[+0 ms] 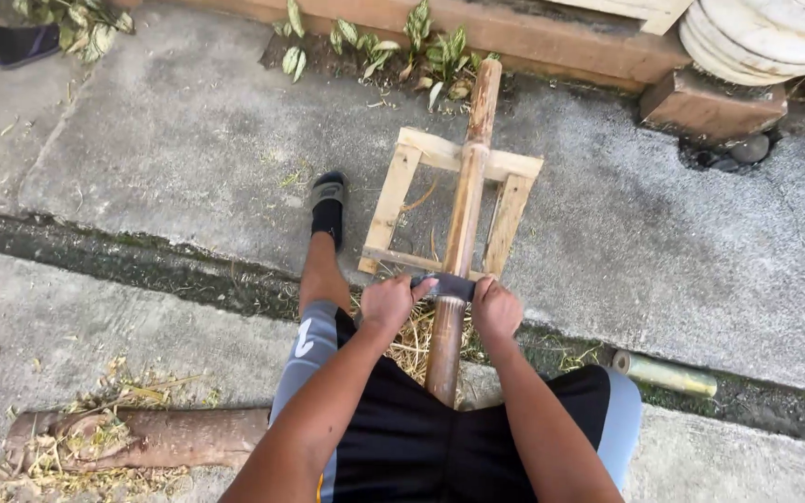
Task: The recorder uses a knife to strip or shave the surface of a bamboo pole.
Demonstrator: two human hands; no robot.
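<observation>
A: What is lying at the left?
B: A brown log, its end partly buried under dry shavings.
A: And the hands?
B: The left hand and the right hand are each closing around an end of a dark flat blade, its edge hidden, lying across the long tan bamboo pole, which is resting on the pale wooden frame.

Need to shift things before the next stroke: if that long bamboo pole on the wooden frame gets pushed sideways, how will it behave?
The bamboo pole looks rigid, so it probably won't flex. Being round and resting on the frame's flat slats, it may roll. Both hands, left hand and right hand, press a blade across it, likely steadying it.
</observation>
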